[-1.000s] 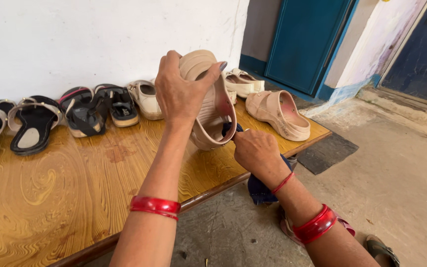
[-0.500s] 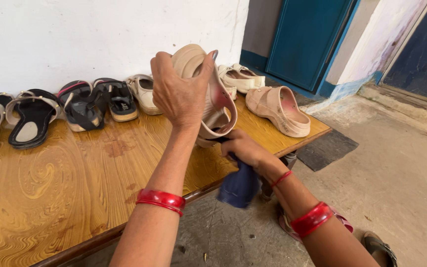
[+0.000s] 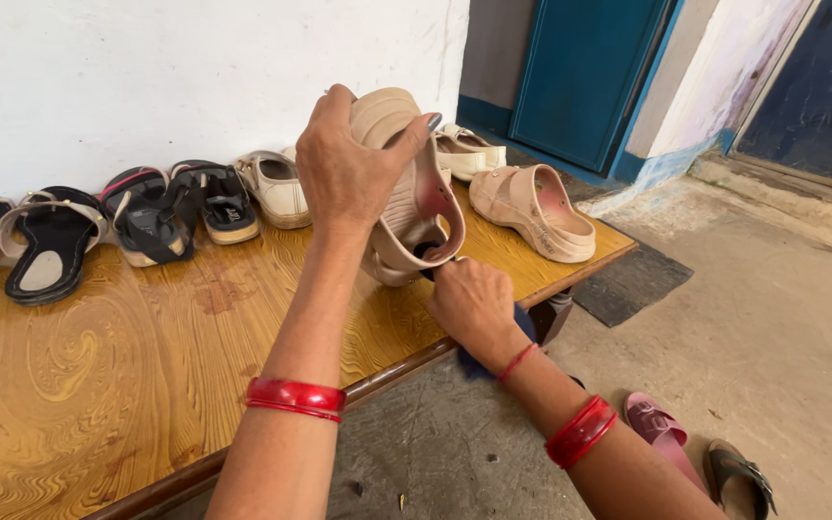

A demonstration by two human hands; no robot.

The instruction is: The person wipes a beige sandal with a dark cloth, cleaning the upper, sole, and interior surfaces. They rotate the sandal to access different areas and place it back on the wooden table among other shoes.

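My left hand (image 3: 344, 173) clamps the beige clog (image 3: 406, 193) aloft over the table's (image 3: 146, 376) front edge. My right hand (image 3: 474, 303) grips a dark blue cloth (image 3: 524, 325), pressing it inside the clog. The wiping looks midway; its twin clog (image 3: 532, 197) waits near the right corner.

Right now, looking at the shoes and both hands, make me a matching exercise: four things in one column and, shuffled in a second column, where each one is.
Things:
1. beige rubber clog with a heel strap
2. dark blue cloth
3. second beige clog
4. pink slide sandal

Places:
A. on the concrete floor
B. lying on the wooden table near its right end
C. bunched in the right hand
D. held up above the table in the left hand

Pairs: 1-D, 2-C, 3-B, 4-A
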